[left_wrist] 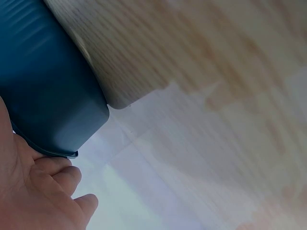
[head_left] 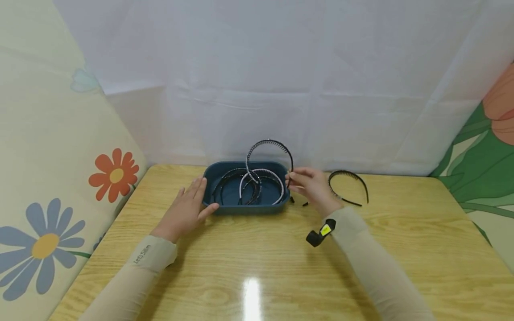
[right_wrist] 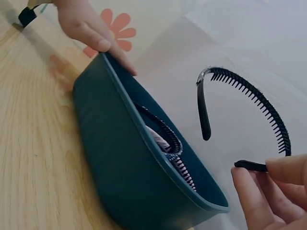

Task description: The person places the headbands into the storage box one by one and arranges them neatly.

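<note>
A dark blue plastic bin (head_left: 249, 209) stands on the table with several headbands inside, among them a pale pink one (head_left: 241, 187) and dark ones. My right hand (head_left: 315, 187), at the bin's right end, pinches one end of a black toothed headband (head_left: 270, 141). That headband stands up over the bin; in the right wrist view its headband arch (right_wrist: 261, 103) curves beside the rim, its other end free. My left hand (head_left: 186, 207) rests against the bin's left end, fingers along the rim and thumb at the front. The left wrist view shows the bin's outer wall (left_wrist: 57, 91) beside those fingers.
Another black toothed headband (head_left: 364, 187) lies on the wooden table (head_left: 225, 258) right of my right hand. A small dark tip (head_left: 292, 200) shows by the bin's right end. White cloth (head_left: 249, 58) hangs behind the table, with flowered cloth (head_left: 44, 169) at both sides.
</note>
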`<state>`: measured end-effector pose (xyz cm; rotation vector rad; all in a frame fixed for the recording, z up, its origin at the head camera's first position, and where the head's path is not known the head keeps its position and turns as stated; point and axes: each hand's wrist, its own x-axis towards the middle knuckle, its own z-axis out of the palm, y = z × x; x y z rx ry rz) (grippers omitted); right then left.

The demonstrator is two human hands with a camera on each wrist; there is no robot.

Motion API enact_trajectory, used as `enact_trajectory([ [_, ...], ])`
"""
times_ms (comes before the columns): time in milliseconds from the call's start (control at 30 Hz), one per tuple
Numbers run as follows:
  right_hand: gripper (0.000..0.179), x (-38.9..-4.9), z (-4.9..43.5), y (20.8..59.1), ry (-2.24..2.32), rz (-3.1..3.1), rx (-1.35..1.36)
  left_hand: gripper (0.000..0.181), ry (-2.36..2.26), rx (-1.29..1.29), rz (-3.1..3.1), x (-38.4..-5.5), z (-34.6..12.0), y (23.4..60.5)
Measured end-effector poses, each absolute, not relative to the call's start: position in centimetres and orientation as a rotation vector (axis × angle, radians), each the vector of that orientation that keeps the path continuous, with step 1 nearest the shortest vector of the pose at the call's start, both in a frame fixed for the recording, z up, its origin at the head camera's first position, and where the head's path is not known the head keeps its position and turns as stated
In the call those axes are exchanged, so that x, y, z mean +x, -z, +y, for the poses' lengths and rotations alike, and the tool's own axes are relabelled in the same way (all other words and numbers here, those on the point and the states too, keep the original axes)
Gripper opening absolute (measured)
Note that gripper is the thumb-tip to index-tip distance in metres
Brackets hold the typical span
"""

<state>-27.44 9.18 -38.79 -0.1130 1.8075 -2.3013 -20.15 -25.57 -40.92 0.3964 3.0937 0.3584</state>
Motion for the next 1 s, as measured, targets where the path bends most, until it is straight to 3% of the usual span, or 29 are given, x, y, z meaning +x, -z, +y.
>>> enact_trajectory([
  [1000,0.026,-27.2,6.2,39.7,2.062,2.239,-0.23,0.092,-0.374,0.405,3.104,-20.0,-25.4,40.9],
])
